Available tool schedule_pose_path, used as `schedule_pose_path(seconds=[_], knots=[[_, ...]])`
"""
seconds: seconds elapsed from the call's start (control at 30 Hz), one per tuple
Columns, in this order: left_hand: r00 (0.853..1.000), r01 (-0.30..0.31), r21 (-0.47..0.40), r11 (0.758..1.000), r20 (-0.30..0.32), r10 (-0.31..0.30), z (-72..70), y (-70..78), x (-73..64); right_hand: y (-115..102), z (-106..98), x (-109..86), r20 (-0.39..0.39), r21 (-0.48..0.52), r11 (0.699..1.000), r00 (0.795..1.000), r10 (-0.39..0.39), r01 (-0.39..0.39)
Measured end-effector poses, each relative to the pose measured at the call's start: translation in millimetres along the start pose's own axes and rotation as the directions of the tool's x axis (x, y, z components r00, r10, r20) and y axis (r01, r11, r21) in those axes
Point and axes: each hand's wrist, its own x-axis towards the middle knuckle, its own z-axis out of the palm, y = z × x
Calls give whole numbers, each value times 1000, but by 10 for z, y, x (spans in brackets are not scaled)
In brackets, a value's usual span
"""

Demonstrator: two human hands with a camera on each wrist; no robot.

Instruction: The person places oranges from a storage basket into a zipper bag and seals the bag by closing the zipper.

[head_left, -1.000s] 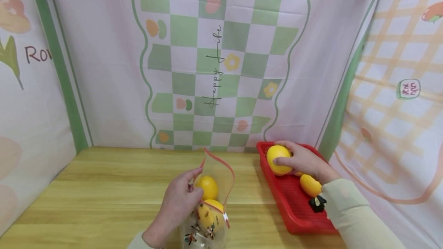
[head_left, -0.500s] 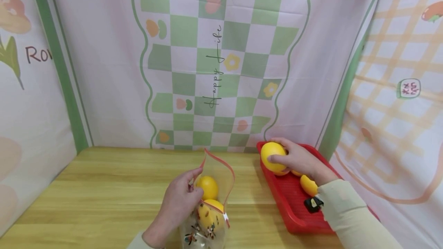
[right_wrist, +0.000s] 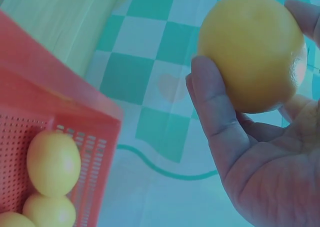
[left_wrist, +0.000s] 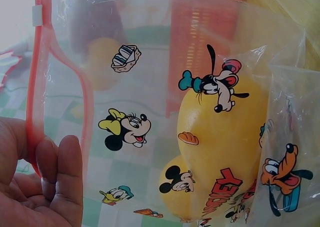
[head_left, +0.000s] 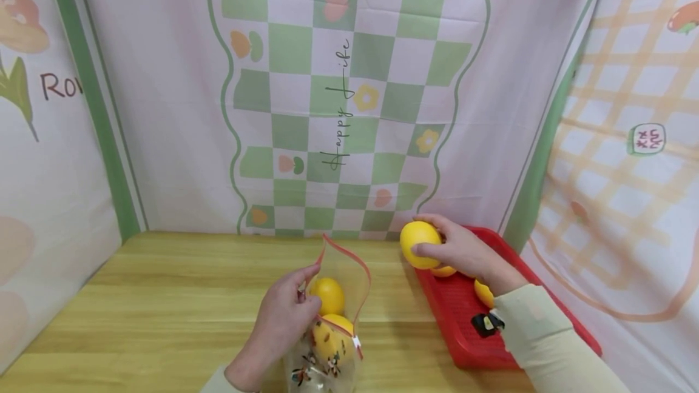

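My left hand pinches the red-edged rim of a clear zip bag printed with cartoon figures. The bag's mouth gapes, and a white slider sits on its edge. Inside are two yellow-orange fruits, one round fruit behind a larger fruit. Raised over the left rim of a red basket, an orange is gripped between the thumb and fingers of my right hand. The right wrist view shows this orange well apart from the basket.
Several more yellow fruits lie in the basket, partly hidden by my right arm in the head view. A wooden table carries bag and basket. Patterned cloth hangs at the back and both sides.
My right hand has lifted the orange and carried it left, from inside the basket to over its left rim. The left hand and bag have stayed put.
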Motion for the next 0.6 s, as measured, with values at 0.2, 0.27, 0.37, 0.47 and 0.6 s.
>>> schedule_pose_path(seconds=[0.2,0.27,0.37,0.47,0.6], knots=[[1000,0,5,1000,0,0,-1,5,-7,-66,64,3,-18,-47,999,1000,-23,22],[1000,-2,11,1000,-3,2,1,7,-5,-92,89,4,-20,-53,998,999,-37,36],[1000,-1,20,1000,-6,2,4,8,2,-139,133,2,-21,-42,998,998,-52,51],[1000,-3,21,1000,-11,3,8,8,8,-189,178,-4,-26,-39,996,997,-77,76],[1000,-8,17,1000,-12,8,7,3,3,-264,246,-7,-38,-48,993,993,-112,110]])
